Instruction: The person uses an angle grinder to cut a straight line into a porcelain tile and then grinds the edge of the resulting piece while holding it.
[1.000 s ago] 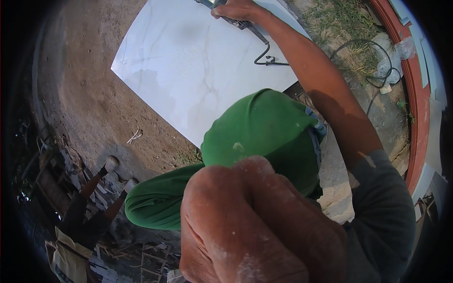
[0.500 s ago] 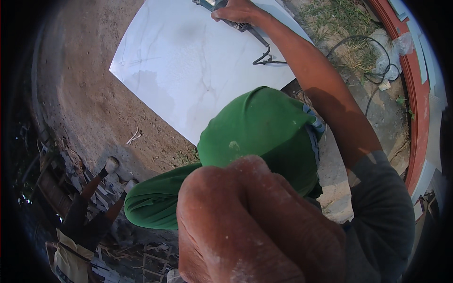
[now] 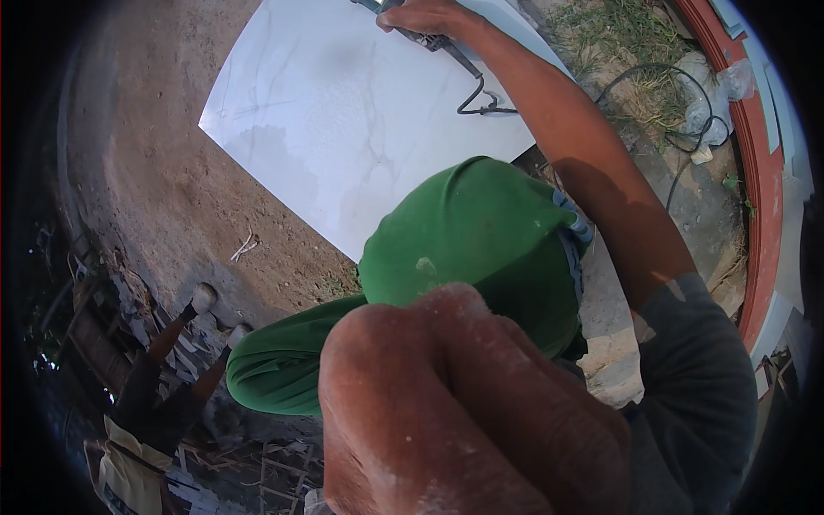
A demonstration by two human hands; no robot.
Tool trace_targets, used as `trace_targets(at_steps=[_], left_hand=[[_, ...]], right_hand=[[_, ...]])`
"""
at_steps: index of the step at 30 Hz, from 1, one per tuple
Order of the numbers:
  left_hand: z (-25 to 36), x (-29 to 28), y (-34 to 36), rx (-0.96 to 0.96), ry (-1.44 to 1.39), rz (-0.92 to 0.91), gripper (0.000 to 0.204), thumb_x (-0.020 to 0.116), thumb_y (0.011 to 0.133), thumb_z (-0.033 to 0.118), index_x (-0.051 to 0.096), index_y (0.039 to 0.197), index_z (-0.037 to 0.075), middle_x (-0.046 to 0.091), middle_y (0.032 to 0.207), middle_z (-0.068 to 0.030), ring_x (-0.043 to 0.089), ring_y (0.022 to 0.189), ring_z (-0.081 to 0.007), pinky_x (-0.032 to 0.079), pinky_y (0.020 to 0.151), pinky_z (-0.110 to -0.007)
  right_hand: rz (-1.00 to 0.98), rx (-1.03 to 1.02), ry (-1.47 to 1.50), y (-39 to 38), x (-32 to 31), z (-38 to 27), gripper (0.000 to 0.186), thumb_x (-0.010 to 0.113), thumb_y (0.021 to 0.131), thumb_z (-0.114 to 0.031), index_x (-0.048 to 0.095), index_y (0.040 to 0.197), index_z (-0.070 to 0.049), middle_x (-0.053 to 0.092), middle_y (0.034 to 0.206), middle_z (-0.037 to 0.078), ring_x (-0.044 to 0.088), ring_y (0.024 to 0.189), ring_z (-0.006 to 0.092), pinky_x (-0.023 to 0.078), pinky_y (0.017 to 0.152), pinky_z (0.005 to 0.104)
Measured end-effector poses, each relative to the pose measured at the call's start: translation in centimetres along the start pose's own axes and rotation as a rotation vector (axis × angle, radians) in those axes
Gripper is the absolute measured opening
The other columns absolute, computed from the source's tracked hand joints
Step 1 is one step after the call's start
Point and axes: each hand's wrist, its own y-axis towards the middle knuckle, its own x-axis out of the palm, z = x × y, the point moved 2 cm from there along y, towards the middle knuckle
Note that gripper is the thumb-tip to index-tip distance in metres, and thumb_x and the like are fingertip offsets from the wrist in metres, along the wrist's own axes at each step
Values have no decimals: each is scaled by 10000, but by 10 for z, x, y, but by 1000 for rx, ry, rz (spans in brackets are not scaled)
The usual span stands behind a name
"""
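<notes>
At the top edge, my right hand (image 3: 422, 15) is closed around a corded power tool (image 3: 431, 40) with a teal and dark body. The tool's front end is cut off by the picture's edge, so its exact kind does not show. It is over the far part of a large white, marble-patterned slab (image 3: 318, 146), and its black cord (image 3: 467, 110) runs back under my right forearm. Very close to the camera, dusty bent skin (image 3: 421, 403), apparently my left hand and arm, fills the lower middle. Its fingers cannot be made out.
My green-clad knees (image 3: 472, 223) stand at the slab's near edge. Another person (image 3: 142, 421) is at the lower left, by scattered wood scraps (image 3: 275, 472). Grass (image 3: 631, 51), clear plastic bags (image 3: 699, 94) and a looped cable (image 3: 639, 69) lie right, beside a red-brown edge (image 3: 772, 215).
My right hand and the power tool have shifted slightly left and up across the slab, drawing the cord along. The dusty bent skin in front has barely moved.
</notes>
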Motion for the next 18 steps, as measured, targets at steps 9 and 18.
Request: trace_targets(at_steps=[9, 18], left_hand=[[3, -1, -5, 6, -1, 2, 254, 646, 1008, 119, 688, 883, -98, 698, 827, -229, 742, 752, -346, 645, 692, -385], [0, -1, -6, -20, -2, -1, 249, 645, 1009, 110, 687, 879, -98, 698, 830, -229, 745, 763, -349, 651, 702, -387]], right_hand=[[26, -27, -90, -13, 5, -1, 341, 665, 962, -325, 683, 899, 9, 646, 694, 149, 597, 537, 248, 500, 475, 437], [88, 112, -117, -25, -4, 8, 394, 622, 988, -354, 679, 930, 31, 649, 700, 172, 593, 540, 268, 498, 477, 440]])
